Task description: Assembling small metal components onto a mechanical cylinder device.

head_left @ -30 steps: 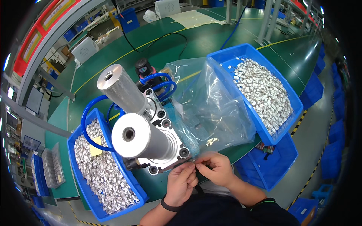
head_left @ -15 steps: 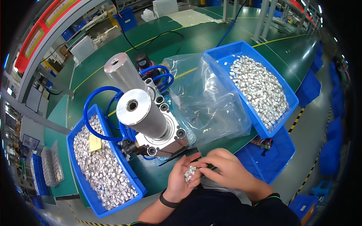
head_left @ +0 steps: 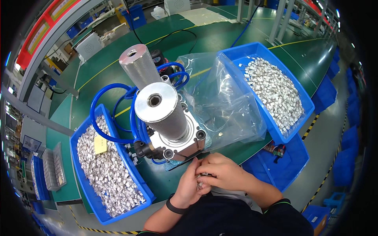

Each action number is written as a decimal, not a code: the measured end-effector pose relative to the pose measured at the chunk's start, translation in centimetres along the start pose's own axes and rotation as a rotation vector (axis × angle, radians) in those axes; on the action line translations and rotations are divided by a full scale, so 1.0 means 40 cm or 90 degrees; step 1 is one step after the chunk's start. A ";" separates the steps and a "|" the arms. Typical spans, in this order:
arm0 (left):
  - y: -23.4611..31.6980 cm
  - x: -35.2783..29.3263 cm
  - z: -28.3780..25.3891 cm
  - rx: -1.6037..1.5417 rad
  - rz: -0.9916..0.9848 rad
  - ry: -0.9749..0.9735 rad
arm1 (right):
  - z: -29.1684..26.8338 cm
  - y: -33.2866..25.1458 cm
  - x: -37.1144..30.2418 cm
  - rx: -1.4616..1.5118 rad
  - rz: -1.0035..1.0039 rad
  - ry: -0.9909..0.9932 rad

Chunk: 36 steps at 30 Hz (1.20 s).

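My left hand [head_left: 186, 189] is cupped near the table's front edge, in front of the machine. It holds several small silvery metal pieces [head_left: 200, 181], partly covered by fingers. My right hand [head_left: 225, 171] lies over it from the right, thumb and fingers drawn together at the left fingers; what they pinch is hidden. Just beyond both hands stands a machine with two upright knurled metal cylinders [head_left: 165, 114] and blue air hoses. Small pieces like those in my palm fill a blue bin [head_left: 133, 170] on the left and another blue bin [head_left: 271, 125] on the right.
A clear plastic bag [head_left: 232, 114] lies between the machine and the right bin. Loose pieces [head_left: 133, 154] lie beside the left bin. A yellow note [head_left: 100, 144] rests on that bin's contents. Below the right bin is another blue bin [head_left: 289, 165]. A black cable crosses the green table.
My right hand has moved left and closed over my left palm, hiding most of the pieces. My left fingers have curled in. The view has shifted slightly, so the machine appears farther right.
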<state>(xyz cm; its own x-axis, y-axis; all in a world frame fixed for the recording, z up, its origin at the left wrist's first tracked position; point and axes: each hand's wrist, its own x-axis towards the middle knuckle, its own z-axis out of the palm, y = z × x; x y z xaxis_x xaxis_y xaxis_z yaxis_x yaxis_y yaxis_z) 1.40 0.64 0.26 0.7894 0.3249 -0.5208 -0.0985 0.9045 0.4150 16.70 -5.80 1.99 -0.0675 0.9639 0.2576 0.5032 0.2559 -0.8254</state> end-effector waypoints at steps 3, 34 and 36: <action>0.001 0.001 -0.001 0.002 -0.023 -0.077 | 0.000 0.007 0.000 0.016 0.021 -0.035; 0.010 -0.044 -0.024 0.115 0.179 0.084 | 0.045 0.016 -0.003 0.535 0.343 0.289; 0.015 -0.037 -0.008 0.087 0.174 0.105 | 0.070 0.027 -0.025 0.507 0.269 0.330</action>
<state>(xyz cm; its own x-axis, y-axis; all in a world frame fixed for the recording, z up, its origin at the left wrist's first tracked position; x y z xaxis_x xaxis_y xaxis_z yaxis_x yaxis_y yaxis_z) -0.03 0.77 1.03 0.6350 0.6005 -0.4859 -0.2024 0.7364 0.6456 14.89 -6.26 -0.56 0.4551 0.8847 -0.1006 -0.3275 0.0612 -0.9429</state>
